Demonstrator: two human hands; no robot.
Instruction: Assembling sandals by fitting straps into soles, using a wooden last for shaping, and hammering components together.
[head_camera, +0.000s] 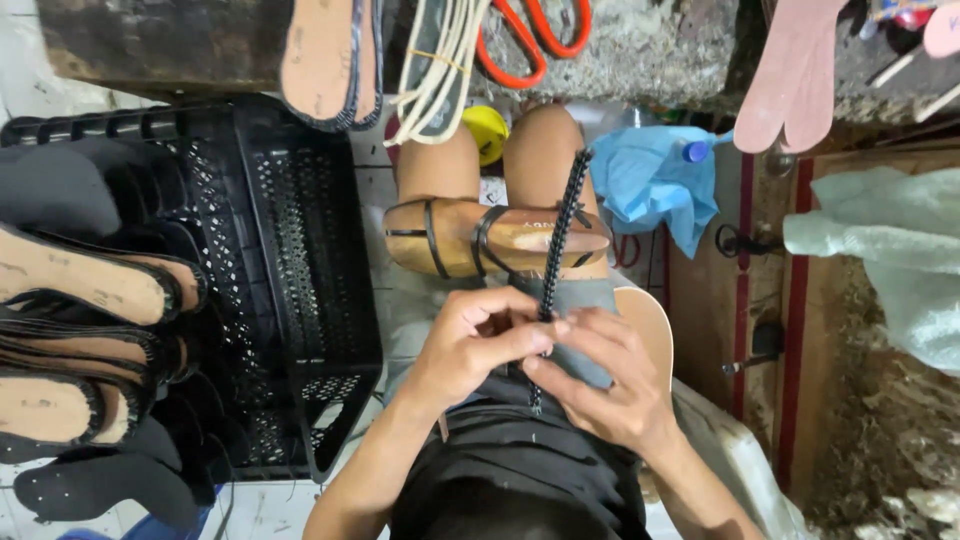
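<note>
Black perforated plastic crate (300, 300) fills left of frame with tan-insoled sandal soles (80, 285) stacked over its left edge; crumpled blue plastic bag (655, 185) upper right of centre, pale green bag (890, 250) at right edge, orange-handled scissors (530, 40) top centre on rough concrete ledge (650, 50). Wooden shoe last (495, 238) with black straps lies across the knees, centre. Left hand (475, 345) and right hand (600, 375), lower centre, both pinch narrow on black braided strap (562, 225), which runs up over the last.
</note>
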